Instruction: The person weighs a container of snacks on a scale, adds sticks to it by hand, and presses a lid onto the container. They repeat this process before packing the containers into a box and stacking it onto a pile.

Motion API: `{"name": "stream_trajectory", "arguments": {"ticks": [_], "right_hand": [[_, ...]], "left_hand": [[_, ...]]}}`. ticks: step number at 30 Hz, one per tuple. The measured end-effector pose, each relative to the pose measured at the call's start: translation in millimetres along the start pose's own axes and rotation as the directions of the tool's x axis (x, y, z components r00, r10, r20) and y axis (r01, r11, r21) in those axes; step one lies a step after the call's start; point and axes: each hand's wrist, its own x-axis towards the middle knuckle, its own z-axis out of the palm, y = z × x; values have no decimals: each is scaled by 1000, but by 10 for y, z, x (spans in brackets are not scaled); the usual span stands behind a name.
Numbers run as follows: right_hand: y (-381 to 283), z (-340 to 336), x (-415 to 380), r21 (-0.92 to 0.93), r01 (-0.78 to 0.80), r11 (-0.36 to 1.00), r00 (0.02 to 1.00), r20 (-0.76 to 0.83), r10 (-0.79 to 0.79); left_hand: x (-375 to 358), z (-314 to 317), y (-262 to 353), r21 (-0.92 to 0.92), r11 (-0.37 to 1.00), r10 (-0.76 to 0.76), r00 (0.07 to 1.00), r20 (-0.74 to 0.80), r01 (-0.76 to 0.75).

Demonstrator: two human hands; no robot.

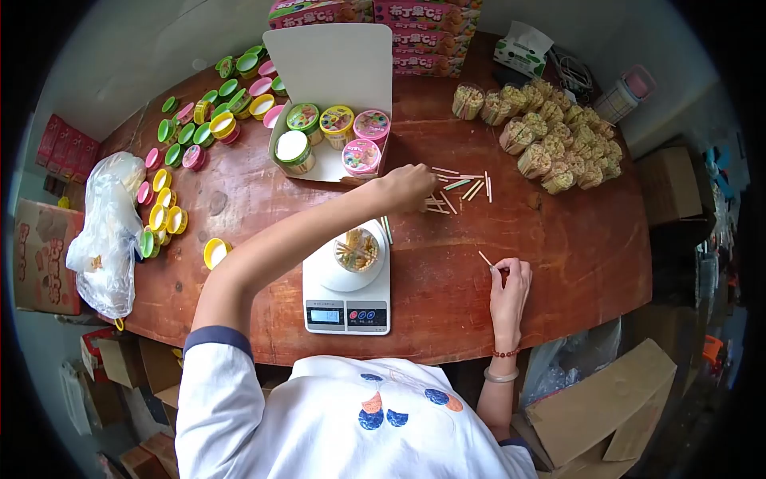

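My left hand (411, 188) reaches across the table, its fingers curled down at the left edge of a loose scatter of thin sticks (459, 185). Its fingertips are mostly hidden, so what they hold does not show. Between thumb and fingers, my right hand (511, 291) pinches a single thin stick (484, 258) over the table's right part. Below my left forearm is a white digital scale (349, 299) bearing a clear cup (357, 250) with sticks in it. Two more sticks (387, 230) lie by the scale's upper right edge.
Behind my left arm stands an open white box (327, 68) holding several lidded tubs (337, 121). Many small coloured cups (199, 134) spread over the left side, near a plastic bag (112, 231). Bundled sticks in cups (558, 136) fill the back right. Pink boxes (423, 36) are stacked behind.
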Motion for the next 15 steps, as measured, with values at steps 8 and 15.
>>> {"name": "stream_trajectory", "arguments": {"ticks": [8,15], "right_hand": [[-361,-206,-184,524,-204,827,973,14,231],[-1000,-245,-38,609,-66,791,996,-8,90]], "left_hand": [[48,-61,9,95,995,4,998,63,-10],[-1,-43,-102,-19,995,101,990,-102,-103]]}}
